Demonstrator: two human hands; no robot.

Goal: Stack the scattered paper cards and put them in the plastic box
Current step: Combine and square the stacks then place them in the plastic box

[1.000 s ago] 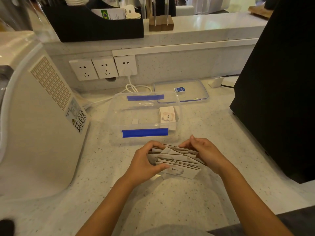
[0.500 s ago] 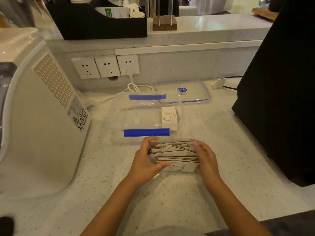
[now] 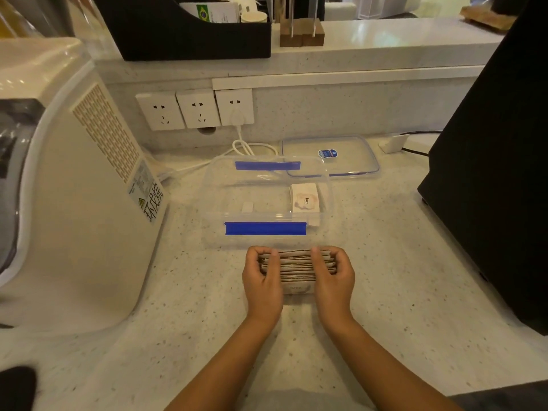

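A bundle of paper cards (image 3: pixel 296 266) stands on edge on the speckled counter, just in front of the clear plastic box (image 3: pixel 213 200). My left hand (image 3: pixel 262 280) grips its left end and my right hand (image 3: pixel 333 277) grips its right end, fingers curled over the top edges. The bundle looks squared up; the front card reads "love". The box has blue clips on its near and far rims and holds a small stack of cards (image 3: pixel 305 198) at its right end. Its clear lid (image 3: pixel 329 155) lies flat behind it to the right.
A large white appliance (image 3: pixel 68 203) fills the left side. A black machine (image 3: pixel 498 173) stands at the right. Wall sockets (image 3: pixel 195 109) with a white cable (image 3: pixel 246 146) sit behind the box. A black organiser (image 3: pixel 189 28) rests on the raised ledge.
The loose, fanned cards have been pressed together into a compact bundle. Both hands moved inward and now clamp its two ends, fingers over the top.
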